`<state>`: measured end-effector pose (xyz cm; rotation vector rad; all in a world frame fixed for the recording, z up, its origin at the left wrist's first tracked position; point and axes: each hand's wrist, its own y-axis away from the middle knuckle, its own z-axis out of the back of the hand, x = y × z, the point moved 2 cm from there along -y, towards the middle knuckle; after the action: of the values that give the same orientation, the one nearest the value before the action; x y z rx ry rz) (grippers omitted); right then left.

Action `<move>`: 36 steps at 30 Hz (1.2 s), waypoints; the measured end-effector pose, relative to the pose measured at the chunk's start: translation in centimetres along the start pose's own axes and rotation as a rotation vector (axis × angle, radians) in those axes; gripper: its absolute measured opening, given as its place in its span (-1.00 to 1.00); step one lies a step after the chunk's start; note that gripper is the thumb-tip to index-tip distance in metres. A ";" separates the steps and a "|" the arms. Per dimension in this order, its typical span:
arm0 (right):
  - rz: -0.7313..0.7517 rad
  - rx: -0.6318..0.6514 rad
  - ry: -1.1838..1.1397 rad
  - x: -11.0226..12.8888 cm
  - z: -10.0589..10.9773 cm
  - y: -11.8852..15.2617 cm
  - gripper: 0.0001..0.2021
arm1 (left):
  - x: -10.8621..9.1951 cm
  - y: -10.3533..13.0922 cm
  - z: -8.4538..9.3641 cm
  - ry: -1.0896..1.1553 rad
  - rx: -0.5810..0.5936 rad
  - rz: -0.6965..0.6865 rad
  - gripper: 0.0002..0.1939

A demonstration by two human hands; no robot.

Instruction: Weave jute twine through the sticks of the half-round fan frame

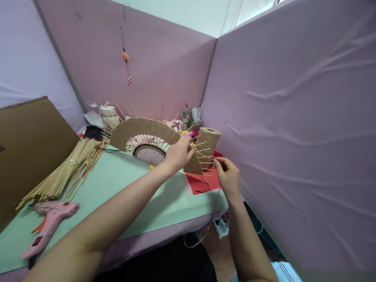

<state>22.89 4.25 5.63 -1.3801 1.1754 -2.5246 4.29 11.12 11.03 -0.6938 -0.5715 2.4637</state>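
Observation:
A half-ring, fan-like piece [147,126] with a woven tan band stands on the table, thin wooden sticks poking out all around its outer edge. Its inner arch [149,153] is patterned in pale pink. My left hand [179,154] is closed over the band's right part. At the right end, beside the stick tips, my right hand [228,174] has thumb and forefinger pinched together, on what looks like thin twine [217,199]. That twine hangs below the hand and loops past the table's edge. Fingers partly hide the pinch point.
Behind the sticks stands a roll of twine [209,143]. Red paper [202,182] lies under the right end. A stick bundle [63,168] and a pink glue gun [51,223] lie left on the green tabletop [132,199]. Cardboard [32,145] leans left; fabric walls [293,117] enclose the table.

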 end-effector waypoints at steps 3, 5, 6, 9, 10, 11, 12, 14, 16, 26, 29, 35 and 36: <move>0.063 -0.015 0.042 -0.1 0.3 -0.9 -0.79 | -0.1 -0.1 0.0 0.002 0.005 0.002 -0.68; 0.112 -0.016 0.077 -0.1 0.3 -1.3 -0.79 | -0.1 -0.1 0.0 0.001 0.004 0.004 -0.68; 0.120 -0.016 0.087 -0.2 0.3 -1.5 -0.79 | 0.0 -0.1 0.0 -0.002 0.002 0.005 -0.69; 0.067 0.005 0.086 -1.0 0.0 -1.8 -0.79 | 0.0 -0.1 -0.1 -0.013 -0.009 0.006 -0.70; 0.037 0.019 0.075 -1.3 -0.1 -1.8 -0.78 | 0.0 -0.1 -0.1 -0.014 -0.013 0.005 -0.70; 0.013 0.031 0.065 -1.6 -0.2 -1.8 -0.77 | 0.0 -0.1 -0.1 -0.013 -0.016 0.002 -0.70; 0.002 0.040 0.062 -1.8 -0.3 -1.7 -0.77 | 0.0 -0.1 -0.1 -0.011 -0.019 0.000 -0.70; 0.033 0.036 0.096 -1.7 -0.4 -1.3 -0.76 | 0.0 -0.1 -0.1 -0.005 -0.023 -0.002 -0.70; 0.117 0.025 0.202 -1.2 -0.7 -0.4 -0.77 | 0.0 -0.2 -0.1 0.002 -0.026 0.000 -0.71; 0.216 0.275 0.565 -0.1 -5.5 4.2 -0.77 | 1.2 -0.1 -0.5 0.135 -0.021 -0.086 -0.58; 0.211 0.259 0.527 -0.3 -5.6 4.1 -0.77 | 2.3 0.3 -1.0 0.106 -0.004 -0.177 -0.50; 0.232 0.276 0.405 -0.4 -5.4 4.5 -0.75 | 1.8 1.4 -1.6 -0.181 0.070 -0.255 -0.56; 0.231 0.276 0.385 -0.4 -5.4 4.6 -0.75 | 1.4 1.6 -1.6 -0.175 0.042 -0.234 -0.58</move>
<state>17.76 4.41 0.70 -0.6768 0.9128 -2.7190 3.60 11.05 8.49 -0.3731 -0.6272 2.3217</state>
